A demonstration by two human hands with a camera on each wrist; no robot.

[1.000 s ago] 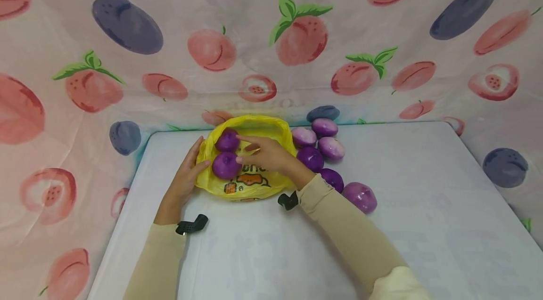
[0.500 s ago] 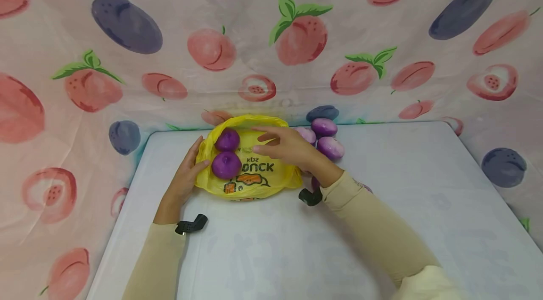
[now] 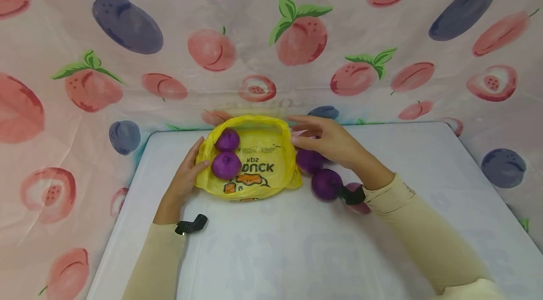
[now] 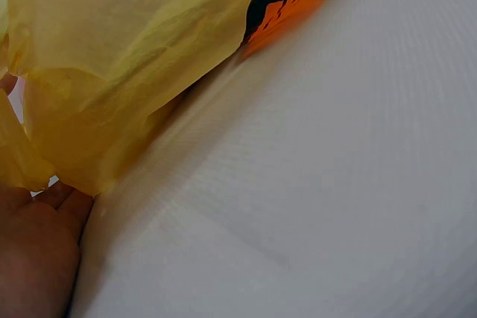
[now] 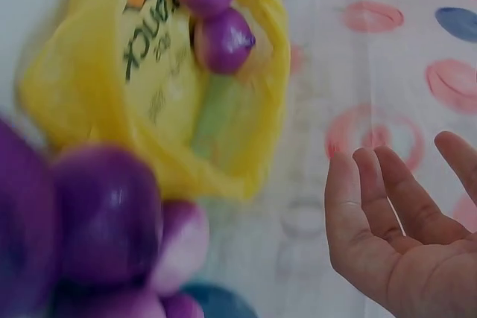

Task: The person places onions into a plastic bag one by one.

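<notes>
A yellow plastic bag lies spread with its mouth up near the back of the table. Two glossy purple onions sit inside it at its left end. My left hand holds the bag's left side, thumb over the rim and fingers along the outside. Just right of the bag, my right hand hovers with its fingers spread apart and nothing in them. Below and behind it stand several more onions, such as a dark purple onion and a paler onion. The right hand partly hides this group in the head view.
The white table stretches forward and to the right. A fruit-print cloth hangs behind the table and along its sides. Each wrist carries a black camera mount; the right mount covers part of one onion.
My right hand has drawn back from the two onions in the bag, moving right across the bag to above the onions beside it. My left hand and the bag have stayed in place.
</notes>
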